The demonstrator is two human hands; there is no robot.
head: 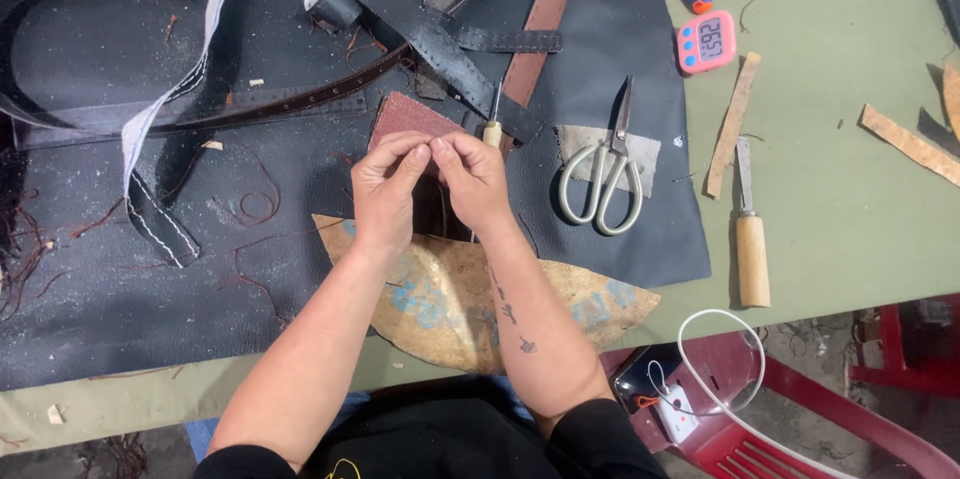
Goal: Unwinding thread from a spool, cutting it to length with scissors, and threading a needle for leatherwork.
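Over on the far left there's a long white strap (165, 99) with stitching along it, draped over the black leather sheet (120, 269) that covers most of the green table (850, 189). Loose reddish thread scraps (250, 204) are scattered on the leather near it, and dark leather belts and strips (300, 99) cross the top.

In the middle, the left hand (385, 189) and right hand (470, 179) are brought together fingertip to fingertip, both pinching something really small between thumb and forefinger — looks like thread, but it's too fine to say for sure. Right behind the fingertips lies a reddish-brown leather piece (405, 119), and just beside the right hand is an awl (493, 124) with a pale wooden handle, its point facing away. I can't tell whether the right hand is touching it. Under the wrists sits a tan curved scrap (450, 299) with blue patches, hanging partly off the leather sheet.

Further right — pale-handled scissors (600, 174) resting on a grey patch, then a pink digital timer (706, 42) up top, a tan leather strip (732, 124), and a wooden-handled knife (750, 239) on the bare table. Bottom right there's a red plastic chair (800, 429) with a white cable on it.
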